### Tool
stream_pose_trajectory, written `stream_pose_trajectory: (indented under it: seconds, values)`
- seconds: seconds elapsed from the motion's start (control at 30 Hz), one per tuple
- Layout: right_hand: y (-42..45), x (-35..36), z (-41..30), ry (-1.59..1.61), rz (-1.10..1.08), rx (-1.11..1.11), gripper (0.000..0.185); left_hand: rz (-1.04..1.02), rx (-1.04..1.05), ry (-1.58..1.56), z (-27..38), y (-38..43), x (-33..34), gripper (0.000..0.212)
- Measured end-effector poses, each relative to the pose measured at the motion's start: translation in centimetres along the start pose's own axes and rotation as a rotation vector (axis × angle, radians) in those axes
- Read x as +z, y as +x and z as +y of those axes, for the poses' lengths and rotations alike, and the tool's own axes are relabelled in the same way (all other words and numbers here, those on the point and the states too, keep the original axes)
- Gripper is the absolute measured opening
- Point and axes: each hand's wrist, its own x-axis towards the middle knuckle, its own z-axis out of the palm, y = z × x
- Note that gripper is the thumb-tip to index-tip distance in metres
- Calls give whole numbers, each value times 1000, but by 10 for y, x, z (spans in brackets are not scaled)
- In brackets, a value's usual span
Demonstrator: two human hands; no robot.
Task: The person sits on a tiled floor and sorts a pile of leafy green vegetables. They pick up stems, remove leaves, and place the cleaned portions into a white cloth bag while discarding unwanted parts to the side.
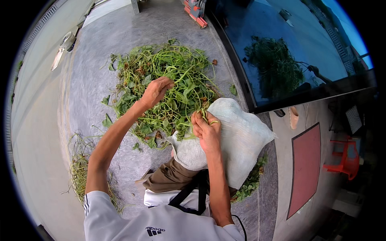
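Note:
A large heap of green leafy vines (169,66), with some brown withered leaves in it, lies on the grey floor before me. Over its middle, my left hand (155,92) pinches the end of a thick green stem (184,74) between thumb and fingers. My right hand (208,129), nearer my body, grips a small bunch of thin green stems (203,114). A pale woven cloth or sack (238,141) covers my lap beneath the right forearm. Where the held stems run within the heap is hidden.
Thin bare stems (80,168) lie in a pile at my left; loose green leaves (251,180) lie at my right. A glass door (271,60) reflects the heap. Farther right are a red mat (306,171) and a red plastic chair (343,158).

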Motion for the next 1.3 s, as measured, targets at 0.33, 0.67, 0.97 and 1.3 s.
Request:
stream_pose_trajectory:
  seconds: [0.33, 0.67, 0.97, 1.3]
  values:
    - [-2, 3, 14, -168, 38, -232, 20, -65, -341, -925, 72, 31, -30, 22]
    - [3, 14, 18, -573, 322, -551, 28, -415, -526, -1212, 149, 30, -27, 24]
    - [3, 2, 23, -579, 308, -551, 22, -315, -546, -1191, 158, 28, 14, 24]
    - [2, -9, 21, -261, 150, -382, 19, -426, -664, -1298, 158, 38, 14, 26]
